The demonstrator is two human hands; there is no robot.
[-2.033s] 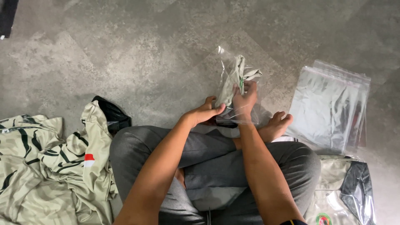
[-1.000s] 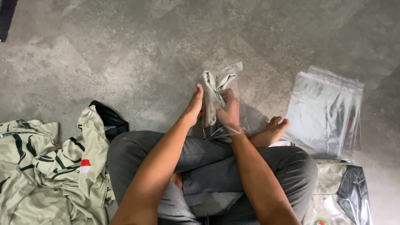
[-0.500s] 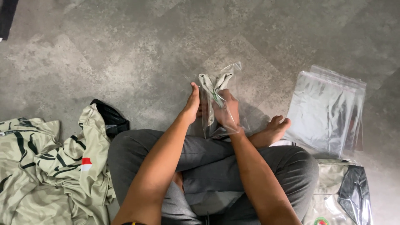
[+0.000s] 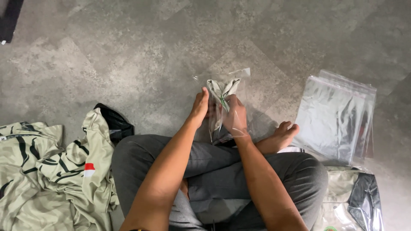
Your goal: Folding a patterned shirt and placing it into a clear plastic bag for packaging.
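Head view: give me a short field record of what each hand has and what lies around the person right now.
left hand: pressed against the side of the clear bag
right hand: gripping the bag with the folded cloth inside
bag state: upright, cloth poking toward the open top
person's left: loose pile of beige striped shirts on the floor
person's right: stack of clear bags, flat
near right knee: bagged shirt, partly cut off by the frame
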